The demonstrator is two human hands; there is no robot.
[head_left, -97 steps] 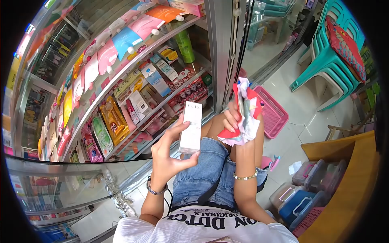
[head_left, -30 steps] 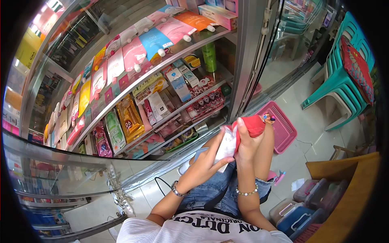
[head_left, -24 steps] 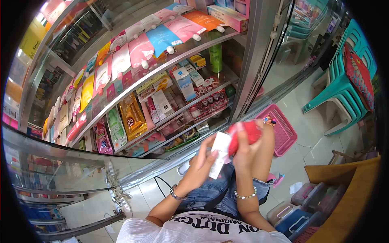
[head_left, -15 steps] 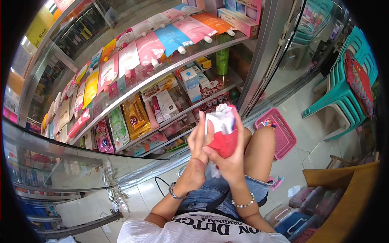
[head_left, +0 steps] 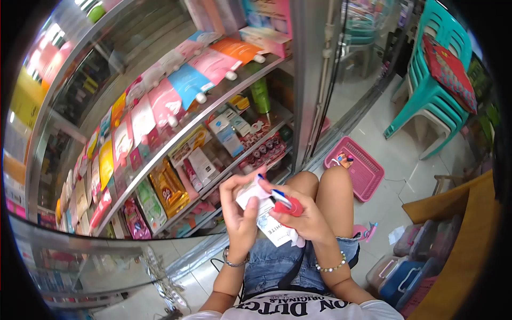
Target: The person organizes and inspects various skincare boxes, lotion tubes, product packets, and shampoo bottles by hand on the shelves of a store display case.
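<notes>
Centrally, the white box (head_left: 272,228) slants toward the near side: the left hand (head_left: 238,218) curls around its far end, while the right hand (head_left: 312,214) clasps a bunched red-and-white cloth (head_left: 288,206) against its right side.

Smooth white paperboard forms the printed carton (head_left: 273,230), pressed against soft, crumpled red-and-white cloth (head_left: 289,206) above faded, rough-textured denim shorts (head_left: 282,272). Glossy plastic pouches, among them a blue pouch (head_left: 190,86), line a display case framed in dull grey metal (head_left: 308,96), with shiny curved glass (head_left: 106,272) below. Nearby, a pink basket (head_left: 369,184) of perforated plastic rests on polished, light-catching floor tiles (head_left: 381,217), near smooth teal plastic chairs (head_left: 421,104) and a brown panel (head_left: 480,218) with a wood-look finish.
</notes>
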